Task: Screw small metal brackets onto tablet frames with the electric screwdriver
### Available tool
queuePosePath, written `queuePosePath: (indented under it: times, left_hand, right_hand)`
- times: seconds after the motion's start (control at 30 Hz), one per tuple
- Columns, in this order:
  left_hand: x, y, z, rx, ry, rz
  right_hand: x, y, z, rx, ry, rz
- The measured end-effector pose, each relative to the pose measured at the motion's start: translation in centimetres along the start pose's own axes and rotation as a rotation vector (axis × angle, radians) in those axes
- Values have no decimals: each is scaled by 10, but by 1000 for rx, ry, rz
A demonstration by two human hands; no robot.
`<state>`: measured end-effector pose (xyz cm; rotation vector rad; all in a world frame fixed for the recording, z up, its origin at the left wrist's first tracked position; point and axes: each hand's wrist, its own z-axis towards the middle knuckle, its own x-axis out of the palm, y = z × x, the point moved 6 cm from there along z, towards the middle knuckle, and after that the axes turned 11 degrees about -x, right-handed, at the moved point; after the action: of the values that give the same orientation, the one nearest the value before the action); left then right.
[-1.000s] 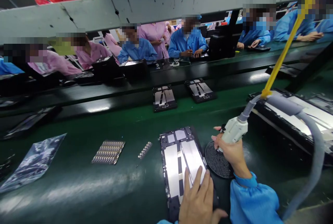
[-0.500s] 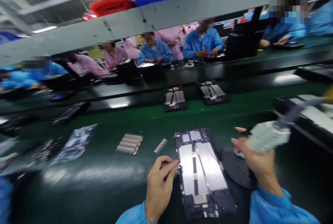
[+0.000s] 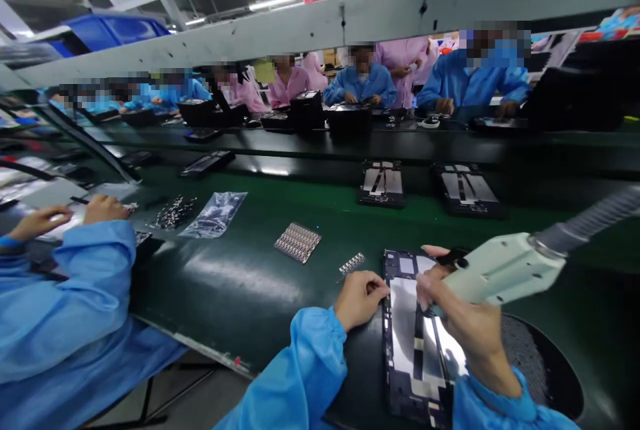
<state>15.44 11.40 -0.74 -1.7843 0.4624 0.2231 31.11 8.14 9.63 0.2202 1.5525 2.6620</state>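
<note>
My left hand (image 3: 361, 298) is at the upper left edge of an opened tablet (image 3: 403, 310), its thumb and fingertips pinched together. Whatever may be between those fingertips is too small to make out. The tablet lies on the bench with silvery battery panels and black strips showing. Over its right side is my right hand (image 3: 463, 317), wrapped around a pale hand tool (image 3: 505, 270) with a ribbed grey hose (image 3: 595, 220). The tool's tip points down-left and is partly hidden by my fingers. To the left lies a short strip of small parts (image 3: 352, 262).
A panel of small boards (image 3: 298, 242), a clear bag (image 3: 215, 215) and a pile of small black parts (image 3: 176, 211) lie leftward. Two more opened tablets (image 3: 381, 183) sit behind. A dark round pad (image 3: 547, 363) is at right. A co-worker's sleeve (image 3: 75, 283) is at left.
My right hand has brought the tool from beside the tablet, above the round pad, to over the tablet. My left hand stays at the tablet's left edge. The view has swung left.
</note>
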Motion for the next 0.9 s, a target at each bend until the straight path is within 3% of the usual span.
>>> queuePosePath:
  times: [0.23,0.33,0.43,0.6,0.9]
  left_hand:
    - [1,-10,8,53,58,15]
    - [3,-3,15,-16,81,-69]
    - [4,5,23,-97,105,-118]
    - [4,10,28,-114,150,-148]
    - [7,11,29,-116,174,-166]
  right_hand:
    - [31,-24,12,-2,-5,-2]
    - [38,-36,14,20,10,-12]
    - [41,-47,12,34,35,-27]
    - [41,-60,7,58,57,-34]
    - [46,-62,4,58,83,-66]
